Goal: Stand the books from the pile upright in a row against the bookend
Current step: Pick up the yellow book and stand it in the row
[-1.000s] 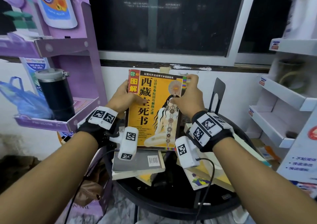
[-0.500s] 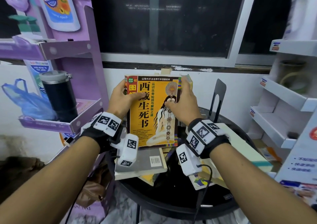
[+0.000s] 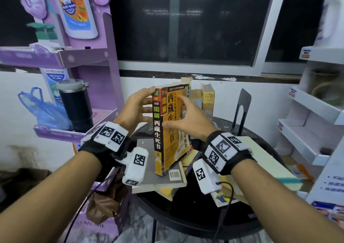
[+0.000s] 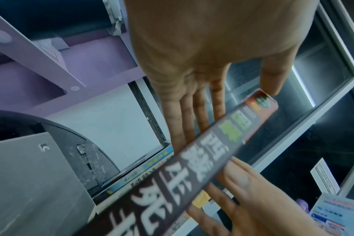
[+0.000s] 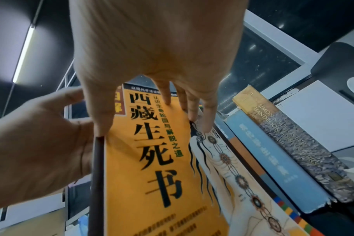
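Observation:
An orange book (image 3: pixel 174 131) with black Chinese lettering is upright in the air, spine toward me, above the pile. My left hand (image 3: pixel 138 109) holds it with fingers flat behind the back cover and the thumb on its top corner (image 4: pixel 269 89). My right hand (image 3: pixel 186 116) lays straight fingers on the front cover (image 5: pixel 172 159), with the thumb at the spine edge. Just beyond stand a blue book (image 5: pixel 273 159) and a tan book (image 3: pixel 207 101), left of the black metal bookend (image 3: pixel 242 109). A grey book (image 3: pixel 149 161) tops the pile below.
The round black table (image 3: pixel 195 215) also carries a pale green book (image 3: pixel 270 164) under my right wrist. On the left, a purple display shelf (image 3: pixel 74 58) holds a black tumbler (image 3: pixel 77 105) and a blue bag (image 3: pixel 44 110). White shelves (image 3: pixel 307 131) stand at right.
The orange book has turned from cover-facing to spine-facing. My right hand shifted from its right edge onto the front cover, uncovering the two standing books behind.

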Tool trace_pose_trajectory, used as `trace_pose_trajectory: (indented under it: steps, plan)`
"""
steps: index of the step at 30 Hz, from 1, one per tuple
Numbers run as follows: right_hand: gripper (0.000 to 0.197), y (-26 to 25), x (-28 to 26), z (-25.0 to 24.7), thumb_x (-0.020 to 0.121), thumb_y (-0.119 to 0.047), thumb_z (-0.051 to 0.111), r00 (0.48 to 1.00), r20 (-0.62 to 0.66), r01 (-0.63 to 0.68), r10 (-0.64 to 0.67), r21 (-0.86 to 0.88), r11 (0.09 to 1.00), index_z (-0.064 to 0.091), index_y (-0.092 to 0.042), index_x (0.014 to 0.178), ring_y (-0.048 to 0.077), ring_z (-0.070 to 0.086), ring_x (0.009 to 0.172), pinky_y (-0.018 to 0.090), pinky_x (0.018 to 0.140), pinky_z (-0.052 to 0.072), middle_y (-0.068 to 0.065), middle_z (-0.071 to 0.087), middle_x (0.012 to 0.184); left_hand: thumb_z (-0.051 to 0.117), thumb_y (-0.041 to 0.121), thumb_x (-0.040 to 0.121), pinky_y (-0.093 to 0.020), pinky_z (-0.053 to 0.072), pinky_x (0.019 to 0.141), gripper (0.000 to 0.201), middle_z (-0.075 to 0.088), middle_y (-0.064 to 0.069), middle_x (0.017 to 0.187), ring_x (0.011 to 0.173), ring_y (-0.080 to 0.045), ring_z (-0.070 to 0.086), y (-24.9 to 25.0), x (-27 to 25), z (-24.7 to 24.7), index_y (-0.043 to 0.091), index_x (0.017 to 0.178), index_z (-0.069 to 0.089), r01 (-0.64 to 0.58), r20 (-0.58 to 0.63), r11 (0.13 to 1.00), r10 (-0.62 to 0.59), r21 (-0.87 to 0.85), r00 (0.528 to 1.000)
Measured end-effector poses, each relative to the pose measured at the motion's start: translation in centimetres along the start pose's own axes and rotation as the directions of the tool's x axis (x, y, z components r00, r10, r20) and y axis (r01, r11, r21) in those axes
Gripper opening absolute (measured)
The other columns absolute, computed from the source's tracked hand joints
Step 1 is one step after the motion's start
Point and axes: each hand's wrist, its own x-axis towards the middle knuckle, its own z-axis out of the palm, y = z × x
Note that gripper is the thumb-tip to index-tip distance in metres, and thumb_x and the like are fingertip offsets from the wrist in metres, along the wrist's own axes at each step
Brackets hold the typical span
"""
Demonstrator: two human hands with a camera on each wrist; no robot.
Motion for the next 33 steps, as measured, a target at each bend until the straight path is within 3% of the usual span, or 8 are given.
trace_pose_trajectory:
  steps: [7,11,14,18,21,25,28,33]
  plan:
    - [0.086,-1.6,-0.6,-0.1,0.067,-0.057,0.079,0.998,-0.052,0.045,-0.041,0.083,0.996,0.039,-0.028,0.138,0.004,0.046,0.111,0.025,0.09,0.036,-0.009,0.051,0.129,0.05,0.048,0.092,-0.044,0.057,0.081,0.04,0.07,-0.009,0.106,0.095,-0.027,0.069,0.9,-0.2,-0.5,0.014,0.107,0.065,0.051,0.12,0.999,-0.05,-0.005,0.992]
    - [0.081,-1.4,-0.6,0.1,0.065,-0.053,0.082,0.991,-0.135,0.02,0.0,0.15,0.989,0.044,-0.026,0.132,0.009,0.056,0.109,0.029,0.093,0.047,-0.01,0.058,0.122,0.052,0.028,0.096,-0.038,0.057,0.079,0.025,0.071,-0.007,0.11,0.098,-0.026,0.069,1.4,0.7,0.2,0.017,0.113,0.066,0.038,0.182,0.995,-0.055,0.097,0.982]
    - [0.058,-0.8,-0.6,-0.4,0.071,-0.037,0.079,0.982,-0.19,0.02,0.013,0.169,0.985,0.051,-0.027,0.121,0.008,0.063,0.097,0.03,0.086,0.052,-0.01,0.065,0.107,0.063,0.019,0.09,-0.039,0.057,0.084,0.02,0.071,-0.01,0.106,0.1,-0.026,0.069,1.2,1.8,1.1,0.017,0.11,0.068,0.015,0.143,0.993,-0.031,0.114,0.989]
    - [0.048,0.3,-0.9,-1.6,0.079,-0.025,0.076,0.977,-0.214,0.008,0.016,0.11,0.994,0.052,-0.026,0.12,-0.005,0.056,0.078,0.013,0.07,0.043,-0.023,0.057,0.086,0.069,0.018,0.085,-0.037,0.056,0.084,0.031,0.066,-0.005,0.101,0.1,-0.022,0.065,-0.4,3.6,2.0,0.016,0.115,0.062,0.019,0.029,0.995,-0.022,0.098,0.999]
    - [0.042,1.0,-0.9,-2.4,0.082,-0.02,0.074,0.973,-0.229,0.011,0.011,0.093,0.996,0.054,-0.025,0.118,-0.008,0.054,0.071,0.005,0.062,0.038,-0.019,0.057,0.087,0.069,0.022,0.086,-0.04,0.048,0.093,0.044,0.061,0.0,0.108,0.105,-0.016,0.059,-1.9,4.8,2.5,0.018,0.127,0.052,0.057,0.0,0.993,-0.057,0.108,0.998]
    - [0.039,1.6,-1.0,-2.6,0.083,-0.018,0.072,0.966,-0.259,0.032,-0.007,0.095,0.995,0.058,-0.025,0.118,-0.011,0.056,0.073,0.007,0.067,0.044,-0.024,0.057,0.085,0.061,0.029,0.091,-0.043,0.037,0.103,0.045,0.058,0.009,0.114,0.116,-0.016,0.051,-3.6,5.7,3.0,0.023,0.132,0.046,0.115,0.037,0.99,-0.119,0.081,0.992]
    - [0.04,1.8,-1.0,-2.7,0.083,-0.017,0.072,0.96,-0.278,0.063,-0.034,0.097,0.993,0.059,-0.024,0.121,-0.015,0.054,0.072,-0.002,0.059,0.039,-0.03,0.053,0.083,0.057,0.033,0.093,-0.035,0.044,0.091,0.037,0.063,0.006,0.116,0.114,-0.017,0.057,-4.4,5.7,3.4,0.026,0.128,0.047,0.117,0.128,0.992,-0.121,0.038,0.984]
    - [0.039,1.8,-0.9,-2.7,0.083,-0.018,0.072,0.949,-0.305,0.114,-0.078,0.102,0.988,0.061,-0.025,0.119,-0.016,0.056,0.073,-0.005,0.062,0.038,-0.029,0.056,0.085,0.056,0.038,0.077,-0.032,0.047,0.084,0.059,0.064,0.001,0.113,0.102,-0.017,0.061,-4.7,6.0,4.1,0.02,0.131,0.045,0.085,0.143,0.991,-0.069,-0.106,0.987]
